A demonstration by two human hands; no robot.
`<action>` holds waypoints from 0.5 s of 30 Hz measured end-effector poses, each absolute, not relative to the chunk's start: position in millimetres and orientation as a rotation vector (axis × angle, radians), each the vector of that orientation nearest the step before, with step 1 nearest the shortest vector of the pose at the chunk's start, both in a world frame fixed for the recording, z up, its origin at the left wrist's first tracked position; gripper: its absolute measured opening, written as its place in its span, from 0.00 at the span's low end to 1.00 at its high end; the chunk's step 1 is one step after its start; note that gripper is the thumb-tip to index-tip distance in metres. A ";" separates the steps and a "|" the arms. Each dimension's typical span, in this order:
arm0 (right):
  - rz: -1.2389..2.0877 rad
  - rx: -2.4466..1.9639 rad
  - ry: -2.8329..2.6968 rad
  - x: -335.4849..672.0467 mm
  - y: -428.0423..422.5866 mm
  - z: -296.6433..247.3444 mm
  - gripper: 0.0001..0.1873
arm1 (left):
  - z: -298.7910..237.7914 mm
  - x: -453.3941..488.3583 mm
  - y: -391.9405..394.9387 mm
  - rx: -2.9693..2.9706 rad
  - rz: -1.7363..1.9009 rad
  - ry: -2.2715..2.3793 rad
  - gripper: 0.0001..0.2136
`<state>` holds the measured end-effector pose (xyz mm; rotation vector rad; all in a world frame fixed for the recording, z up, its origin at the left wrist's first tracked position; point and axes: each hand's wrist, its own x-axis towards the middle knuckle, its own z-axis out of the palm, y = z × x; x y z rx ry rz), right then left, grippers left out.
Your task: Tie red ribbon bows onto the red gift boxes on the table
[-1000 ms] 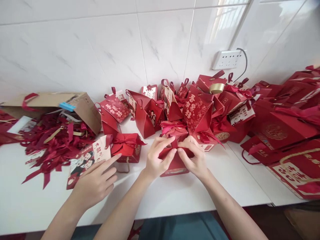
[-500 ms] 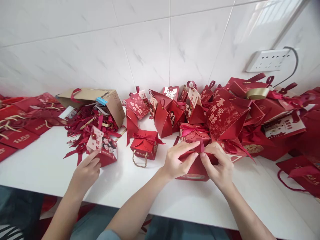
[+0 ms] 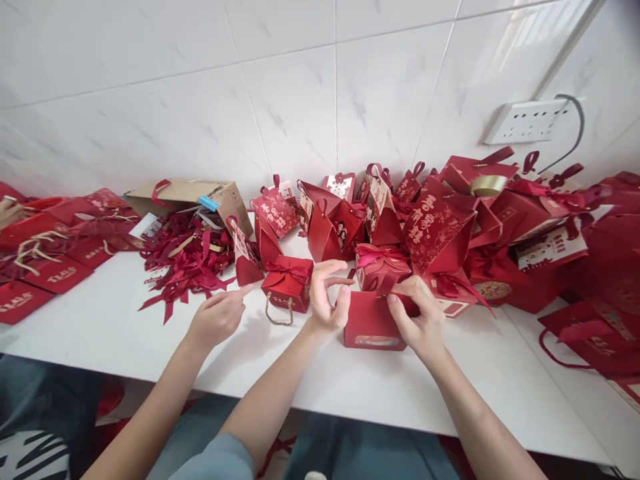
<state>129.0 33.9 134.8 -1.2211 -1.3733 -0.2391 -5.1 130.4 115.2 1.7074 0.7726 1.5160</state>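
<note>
A small red gift box (image 3: 371, 325) stands on the white table (image 3: 320, 380) in front of me. My right hand (image 3: 421, 320) pinches the box's top flap at its right corner. My left hand (image 3: 327, 297) hovers at the box's left edge with its fingers spread and nothing in them. Another person's hand (image 3: 216, 319) reaches in from the lower left, its forefinger pointing at a red triangular pouch (image 3: 244, 257). A red box with a ribbon bow and cord handle (image 3: 287, 283) sits between that hand and mine.
Many red gift boxes and bags (image 3: 440, 227) crowd the back and right of the table. A heap of red ribbons (image 3: 185, 260) spills from a tipped cardboard box (image 3: 200, 197) at the left. Flat red bags (image 3: 35, 267) lie far left. A wall socket (image 3: 525, 121) is on the tiled wall.
My left hand has let go of the box top and spread its fingers. The other person's hand has moved right, and the red pouch now stands farther right.
</note>
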 end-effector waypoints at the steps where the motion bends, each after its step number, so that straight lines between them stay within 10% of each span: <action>1: -0.235 -1.219 -1.370 128.8 34.1 135.0 0.06 | 113.8 -9.5 129.4 1.722 1.568 0.779 0.15; 7: -0.210 -1.203 -1.381 128.2 33.6 136.1 0.06 | 101.1 -55.3 116.1 1.741 1.904 1.075 0.29; 15: -0.170 -1.185 -1.398 129.3 32.7 137.0 0.05 | 98.3 -85.6 141.5 1.613 1.146 1.655 0.49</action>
